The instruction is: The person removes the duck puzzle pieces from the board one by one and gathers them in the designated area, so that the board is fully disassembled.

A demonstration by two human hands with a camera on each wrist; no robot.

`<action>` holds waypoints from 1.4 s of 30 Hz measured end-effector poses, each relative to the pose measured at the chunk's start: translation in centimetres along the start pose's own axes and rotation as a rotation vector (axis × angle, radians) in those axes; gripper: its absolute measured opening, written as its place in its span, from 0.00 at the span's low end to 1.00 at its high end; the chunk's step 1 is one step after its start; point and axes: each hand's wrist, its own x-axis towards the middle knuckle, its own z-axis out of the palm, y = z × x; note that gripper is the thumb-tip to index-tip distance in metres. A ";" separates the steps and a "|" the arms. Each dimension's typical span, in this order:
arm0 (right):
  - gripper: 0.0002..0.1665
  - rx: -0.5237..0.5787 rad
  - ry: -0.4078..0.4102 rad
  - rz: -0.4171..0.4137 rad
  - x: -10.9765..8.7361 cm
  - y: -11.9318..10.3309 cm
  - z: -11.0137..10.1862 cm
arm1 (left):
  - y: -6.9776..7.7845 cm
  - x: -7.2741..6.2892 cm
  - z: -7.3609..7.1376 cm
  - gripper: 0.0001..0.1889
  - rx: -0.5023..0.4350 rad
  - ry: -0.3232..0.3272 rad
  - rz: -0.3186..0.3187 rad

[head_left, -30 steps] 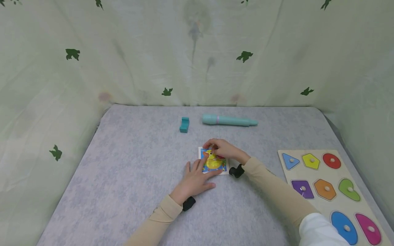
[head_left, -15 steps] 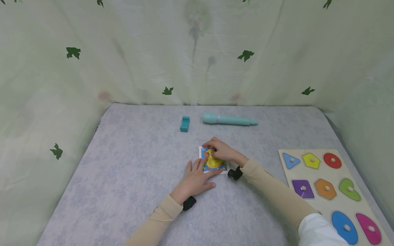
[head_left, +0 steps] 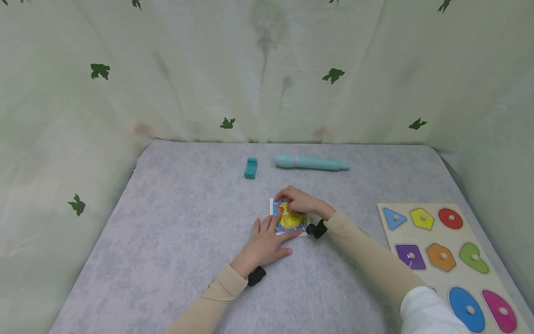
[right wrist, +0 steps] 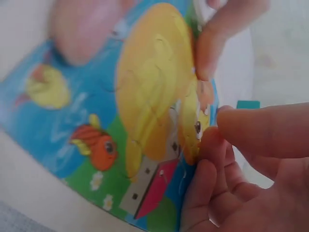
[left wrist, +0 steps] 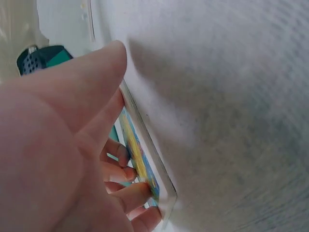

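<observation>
A small square jigsaw puzzle [head_left: 292, 223] with a yellow duck picture lies mid-table in a pale frame. The left hand [head_left: 263, 245] rests against its near left side, fingers spread and fairly straight over the frame and picture. From the far right, the right hand [head_left: 303, 202] reaches over the top part with bent fingers. In the right wrist view, its thumb and fingertips pinch at the duck's head piece [right wrist: 195, 123], partly covering it. A pale seam shows between that piece and the duck's body. The left wrist view shows the puzzle's pale edge [left wrist: 152, 140] beyond the left thumb.
Behind the hands lie a small teal notched block [head_left: 250, 169] and a mint pen-shaped object [head_left: 310, 162]. A wooden peg board [head_left: 452, 235] with colored knobbed shapes lies at the right, partly behind the right sleeve. A pale curtain [head_left: 187, 69] hangs around the table.
The right hand and wrist have shifted slightly left over the puzzle, its fingers still at the top part. The left hand has stayed in place.
</observation>
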 end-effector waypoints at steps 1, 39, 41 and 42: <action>0.27 0.021 -0.010 0.011 0.0 0.0 -0.1 | 0.0 0.0 0.0 0.27 0.003 -0.003 -0.004; 0.11 0.247 0.411 0.191 -6.6 4.8 -4.7 | 0.9 0.6 -1.0 0.24 -0.022 -0.061 -0.072; 0.11 0.222 0.407 0.204 -7.0 5.2 -4.9 | 1.0 0.6 -1.0 0.24 -0.041 -0.060 -0.069; 0.11 0.211 0.404 0.212 -7.1 5.2 -5.0 | 1.0 0.7 -1.0 0.23 -0.056 -0.059 -0.067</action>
